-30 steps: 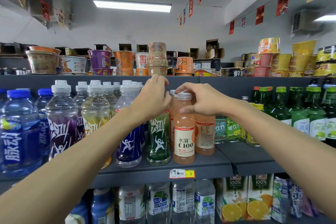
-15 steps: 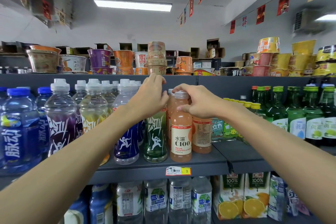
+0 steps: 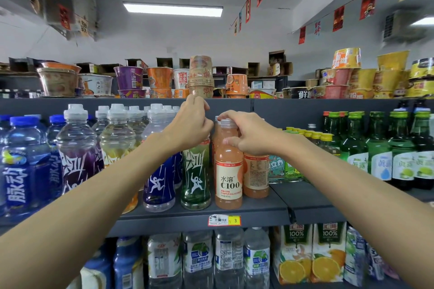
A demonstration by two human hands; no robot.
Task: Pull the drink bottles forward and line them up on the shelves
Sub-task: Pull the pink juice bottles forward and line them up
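Fingers of left hand [image 3: 191, 124]: curled tight round the hidden top of the green clear-plastic sports bottle [image 3: 196, 178].
Green bottle: upright directly under that hand, at the front of the grey metal shelf [image 3: 263, 209].
Fingers of right hand [image 3: 250, 137]: hooked over the pale cap of the peach-coloured C100 juice bottle [image 3: 229, 171], thumb on its neck.
Juice bottle: upright, just right of the green one.

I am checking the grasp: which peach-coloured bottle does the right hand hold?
The front bottle with the C100 label facing out; the right hand grips its top. The other peach bottle, to its right, shows only small print.
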